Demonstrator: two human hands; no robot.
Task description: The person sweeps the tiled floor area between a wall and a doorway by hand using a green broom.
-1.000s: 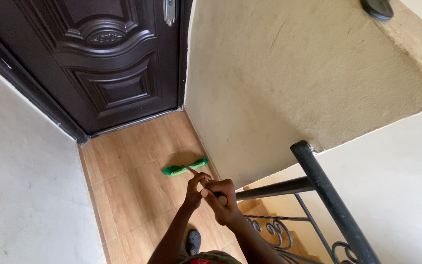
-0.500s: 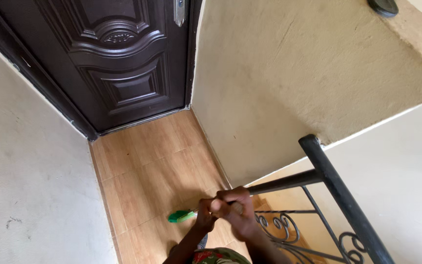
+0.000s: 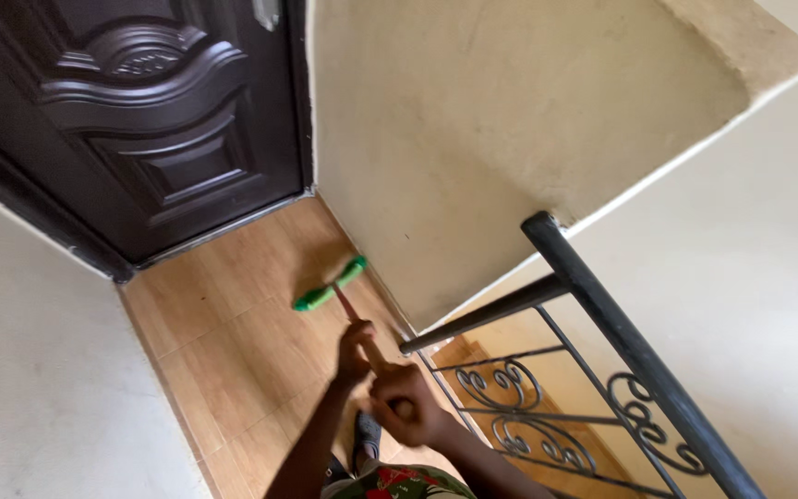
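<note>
A broom with a green head (image 3: 329, 285) rests on the wooden floor (image 3: 233, 333) close to the beige wall. Its thin reddish handle (image 3: 351, 312) runs back toward me. My left hand (image 3: 354, 354) grips the handle lower down, and my right hand (image 3: 405, 404) is closed round its top end, just behind the left. Both hands are stacked along the stick over the landing.
A dark panelled door (image 3: 140, 129) closes off the far end of the landing. A black metal railing (image 3: 602, 314) with scrollwork guards stairs at the right. Beige walls (image 3: 473, 139) hem in the narrow floor. My grey shoe (image 3: 366, 432) shows below my hands.
The green broom head has been pushed forward from near my feet to the floor by the wall. The camera has swung left and down.
</note>
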